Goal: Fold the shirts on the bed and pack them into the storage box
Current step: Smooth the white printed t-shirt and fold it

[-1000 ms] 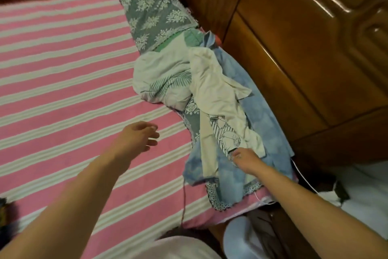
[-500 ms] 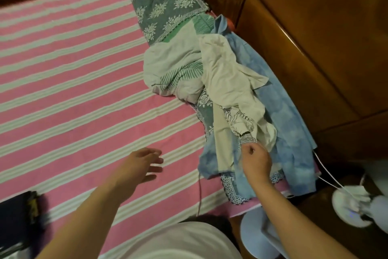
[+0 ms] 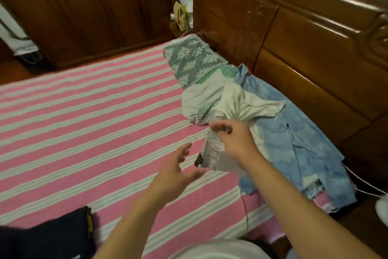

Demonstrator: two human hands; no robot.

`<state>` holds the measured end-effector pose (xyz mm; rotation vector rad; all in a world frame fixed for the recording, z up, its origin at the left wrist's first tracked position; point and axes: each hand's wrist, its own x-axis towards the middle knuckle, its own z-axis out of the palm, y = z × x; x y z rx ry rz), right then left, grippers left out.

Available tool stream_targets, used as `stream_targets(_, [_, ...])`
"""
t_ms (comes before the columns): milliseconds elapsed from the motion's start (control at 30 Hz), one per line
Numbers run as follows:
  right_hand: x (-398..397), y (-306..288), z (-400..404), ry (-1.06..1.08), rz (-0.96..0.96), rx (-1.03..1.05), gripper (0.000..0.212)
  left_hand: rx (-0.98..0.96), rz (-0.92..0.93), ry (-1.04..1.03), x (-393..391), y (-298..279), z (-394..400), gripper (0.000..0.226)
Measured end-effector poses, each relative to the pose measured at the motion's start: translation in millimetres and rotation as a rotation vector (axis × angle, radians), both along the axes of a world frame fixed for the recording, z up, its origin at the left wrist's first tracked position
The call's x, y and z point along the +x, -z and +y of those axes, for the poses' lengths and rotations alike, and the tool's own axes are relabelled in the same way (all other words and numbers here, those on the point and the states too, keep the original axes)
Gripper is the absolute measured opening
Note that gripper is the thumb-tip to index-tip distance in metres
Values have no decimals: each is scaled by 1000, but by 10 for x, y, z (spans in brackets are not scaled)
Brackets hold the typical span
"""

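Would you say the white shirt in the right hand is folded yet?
Not folded. The white shirt trails crumpled from the pile while the right hand pinches its striped-print part and lifts it.

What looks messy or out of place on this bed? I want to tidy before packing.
The clothes lie unfolded in a crumpled heap along the wooden headboard: a light blue shirt hangs over the bed's edge, and a cream printed shirt is bunched where the right hand grips it. The left hand hovers open.
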<state>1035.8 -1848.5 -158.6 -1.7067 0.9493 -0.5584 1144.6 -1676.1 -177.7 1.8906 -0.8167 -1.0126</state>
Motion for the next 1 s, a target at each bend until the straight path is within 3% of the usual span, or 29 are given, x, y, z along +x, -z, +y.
stream_targets(67, [160,-422,256,-48,-124,-6,37,-117,-119,0,-105,-115,64,76])
stream_targets(133, [269,-758,424,-47,-203,66,36,-238,-265,-143,-111,-276,199,45])
stream_targets(200, [358,-1003,441,19,-275,260,37,-323,-375,-338,35,-447,347,18])
stream_targets(267, [426,-1237,473,69,-323,497,38,-407,-366,-452,274,-730,511,20])
stream_targets(367, [495,-1489,572,-11,-349,715,34,-412,-459,-393,505,-1291,665,17])
stream_targets(500, [509,-1707,610,-92,-483,868,19,-260,-652,-207,512,-1907,729,14])
stream_targets(600, [439,-1696,661,-49,-387,618,23,-236,-607,-173,481,-2074,771,10])
stream_targets(733, [361,-1601,962,-375,-353,320,28,-137,-518,-187,405,-2070,770,12])
stream_targets(833, [398,-1556,1089,-474,-148,-71,30,-67,-497,-147,368,-2066,821,14])
stream_targets(1000, [388,-1514,948,-379,-90,-100,28,2,-470,2,416,-2049,1110,9])
